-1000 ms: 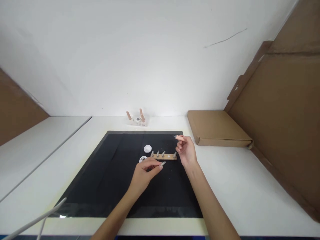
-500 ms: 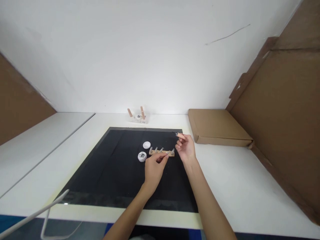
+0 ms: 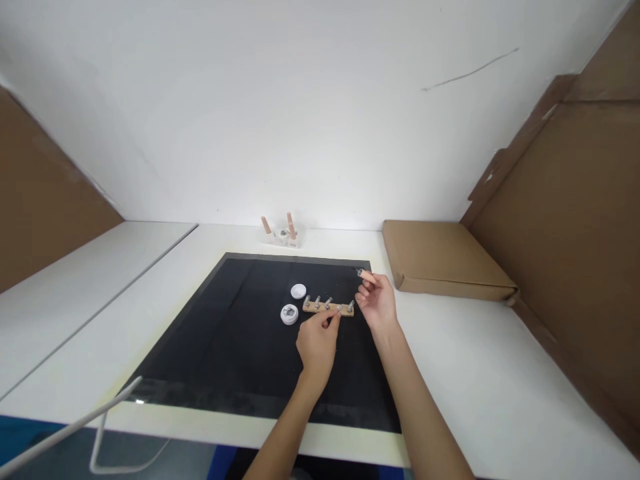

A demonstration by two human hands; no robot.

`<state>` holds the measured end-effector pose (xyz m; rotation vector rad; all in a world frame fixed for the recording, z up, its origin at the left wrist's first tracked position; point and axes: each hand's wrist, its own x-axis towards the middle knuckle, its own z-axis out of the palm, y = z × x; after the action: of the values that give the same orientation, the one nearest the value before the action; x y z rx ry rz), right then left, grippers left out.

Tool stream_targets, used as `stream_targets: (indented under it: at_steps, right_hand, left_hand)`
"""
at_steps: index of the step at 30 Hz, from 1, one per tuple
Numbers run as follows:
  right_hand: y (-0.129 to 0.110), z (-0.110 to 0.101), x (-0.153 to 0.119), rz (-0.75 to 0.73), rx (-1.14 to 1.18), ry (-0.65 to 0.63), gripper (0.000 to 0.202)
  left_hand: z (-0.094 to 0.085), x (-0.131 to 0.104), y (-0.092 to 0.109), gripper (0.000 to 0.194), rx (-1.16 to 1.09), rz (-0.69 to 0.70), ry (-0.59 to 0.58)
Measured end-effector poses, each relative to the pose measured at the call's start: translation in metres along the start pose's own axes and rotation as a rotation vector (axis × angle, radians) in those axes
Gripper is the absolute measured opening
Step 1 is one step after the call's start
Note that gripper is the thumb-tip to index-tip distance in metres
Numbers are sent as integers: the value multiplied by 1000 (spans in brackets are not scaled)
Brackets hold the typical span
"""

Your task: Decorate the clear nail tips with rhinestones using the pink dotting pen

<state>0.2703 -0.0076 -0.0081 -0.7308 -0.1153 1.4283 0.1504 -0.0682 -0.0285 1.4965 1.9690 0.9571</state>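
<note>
My right hand (image 3: 377, 300) is closed on a small brush with a peach handle (image 3: 369, 277). The brush's dark tip points left, above the black mat. Lower and to the left, my left hand (image 3: 320, 333) pinches a small pale piece, like a nail tip (image 3: 339, 309), at the wooden strip (image 3: 314, 309). Several small greyish, nail-like pieces (image 3: 328, 303) stand along that strip. Just left of it is an open round white jar (image 3: 289, 315) with something silvery inside, and its white lid (image 3: 299, 291) lies behind. Fingers partly hide the pinched piece.
A clear holder (image 3: 280, 241) with peach-capped bottles stands against the back wall. To the right lies a flat cardboard box (image 3: 447, 257), beside a tall cardboard panel (image 3: 560, 233). A white bent rod or cable (image 3: 75, 427) crosses the front left. The black mat (image 3: 215, 347) covers the middle.
The whole view has shifted slightly, so things appear a little farther right. My left hand has drawn slightly back, showing more of the strip. The right hand still holds the brush.
</note>
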Motion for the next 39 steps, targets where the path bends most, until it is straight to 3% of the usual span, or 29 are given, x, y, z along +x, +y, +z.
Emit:
stream_targets:
  at_steps: [27, 39]
  right_hand:
    - [6, -7, 5, 24, -9, -3, 8]
    - [1, -11, 4, -20, -14, -48, 17]
  left_hand:
    - [13, 6, 7, 18, 284, 36, 37]
    - [8, 2, 7, 18, 257, 65, -15]
